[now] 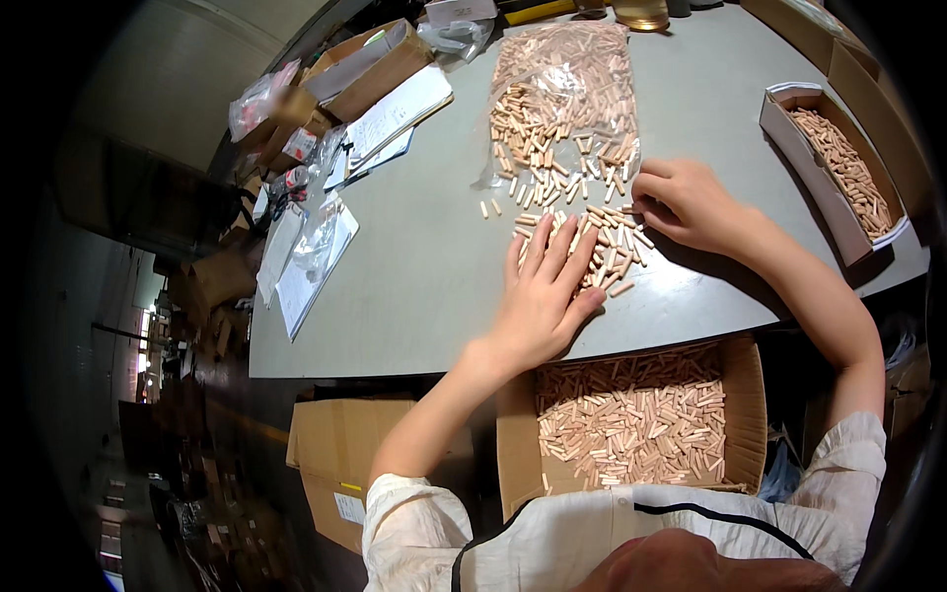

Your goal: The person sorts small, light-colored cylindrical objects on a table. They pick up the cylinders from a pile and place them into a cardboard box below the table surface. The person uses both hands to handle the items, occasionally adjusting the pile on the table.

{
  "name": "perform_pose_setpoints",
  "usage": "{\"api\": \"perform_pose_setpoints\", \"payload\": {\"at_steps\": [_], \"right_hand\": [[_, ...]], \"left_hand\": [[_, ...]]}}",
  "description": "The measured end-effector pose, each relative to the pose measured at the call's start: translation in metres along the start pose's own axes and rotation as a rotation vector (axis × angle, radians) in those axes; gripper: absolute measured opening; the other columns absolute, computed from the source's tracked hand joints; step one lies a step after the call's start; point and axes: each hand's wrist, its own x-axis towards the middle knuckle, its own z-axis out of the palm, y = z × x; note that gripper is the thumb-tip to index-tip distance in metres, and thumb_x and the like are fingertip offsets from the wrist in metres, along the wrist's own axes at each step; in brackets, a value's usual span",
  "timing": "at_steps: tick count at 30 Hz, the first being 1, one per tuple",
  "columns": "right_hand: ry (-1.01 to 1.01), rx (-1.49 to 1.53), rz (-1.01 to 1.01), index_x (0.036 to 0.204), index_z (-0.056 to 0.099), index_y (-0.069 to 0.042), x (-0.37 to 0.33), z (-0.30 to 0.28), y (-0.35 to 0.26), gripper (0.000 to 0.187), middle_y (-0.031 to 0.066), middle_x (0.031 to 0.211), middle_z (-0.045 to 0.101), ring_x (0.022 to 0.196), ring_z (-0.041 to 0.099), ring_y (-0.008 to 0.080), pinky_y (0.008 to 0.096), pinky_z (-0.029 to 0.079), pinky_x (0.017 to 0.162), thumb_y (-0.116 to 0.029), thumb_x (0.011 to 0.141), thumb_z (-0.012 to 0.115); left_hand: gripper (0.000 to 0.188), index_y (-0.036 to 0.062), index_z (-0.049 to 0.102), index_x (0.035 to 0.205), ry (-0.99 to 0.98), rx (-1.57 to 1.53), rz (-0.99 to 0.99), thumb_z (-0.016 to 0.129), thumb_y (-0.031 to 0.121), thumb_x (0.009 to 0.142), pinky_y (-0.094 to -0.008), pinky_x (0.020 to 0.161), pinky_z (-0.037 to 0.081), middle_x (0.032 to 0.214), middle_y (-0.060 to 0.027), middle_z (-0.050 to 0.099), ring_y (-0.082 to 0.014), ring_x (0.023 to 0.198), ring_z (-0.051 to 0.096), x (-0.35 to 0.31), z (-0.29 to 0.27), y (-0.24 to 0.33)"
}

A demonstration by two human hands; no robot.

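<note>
Small wooden dowels point(621, 242) lie in a loose pile on the grey table. My left hand point(543, 296) rests palm down over the near left part of this pile, its fingers stretched out and apart. At the pile's right edge, my right hand point(695, 202) has its fingers curled together, touching or just beside some dowels; whatever is between the fingertips is hidden. Beyond both hands a clear plastic bag point(562, 69) full of dowels lies flat, with its mouth toward me and dowels spilling out. Two single dowels point(490, 208) lie apart to the left.
Below the table's front edge stands an open cardboard box point(515, 434) holding many dowels. A narrow white box point(801, 173) of dowels sits at the right. Papers point(400, 113), a clipboard point(321, 271) and an open carton point(370, 74) occupy the left side. A closed carton point(345, 444) stands lower left.
</note>
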Motion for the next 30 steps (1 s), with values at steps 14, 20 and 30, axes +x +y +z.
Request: {"api": "perform_pose_setpoints", "payload": {"at_steps": [14,20,30], "right_hand": [[-0.02,0.24,0.053,0.14,0.06,-0.003,-0.003,0.012,-0.024,0.033,0.0197,0.139,0.061,0.129,0.061,0.0402,0.0443,0.049,0.108,-0.009,0.108,0.057],[-0.11,0.253,0.132,0.155,0.051,-0.005,-0.006,0.009,-0.012,0.047,0.0226,0.159,0.05,0.145,0.05,0.0423,0.0446,0.041,0.121,-0.03,0.115,0.043],[-0.254,0.193,-0.184,0.162,0.043,-0.006,0.003,0.001,-0.028,0.056,0.0188,0.165,0.044,0.157,0.034,0.0402,0.053,0.022,0.132,-0.035,0.113,0.046]], "left_hand": [[0.08,-0.012,0.027,0.162,0.16,-0.128,-0.505,0.04,0.049,0.113,-0.0548,0.129,0.012,0.169,-0.0353,0.027,-0.0466,0.16,0.021,-0.011,-0.008,-0.106],[0.076,-0.0115,0.024,0.164,0.085,-0.347,-0.288,0.029,0.047,0.116,-0.0464,0.132,0.012,0.17,-0.03,0.031,-0.0411,0.161,0.025,0.008,-0.003,-0.077],[0.071,-0.0115,0.039,0.157,0.226,-0.497,-0.329,0.033,0.045,0.115,-0.0508,0.13,0.017,0.164,-0.031,0.042,-0.0457,0.158,0.029,0.04,0.022,-0.02]]}}
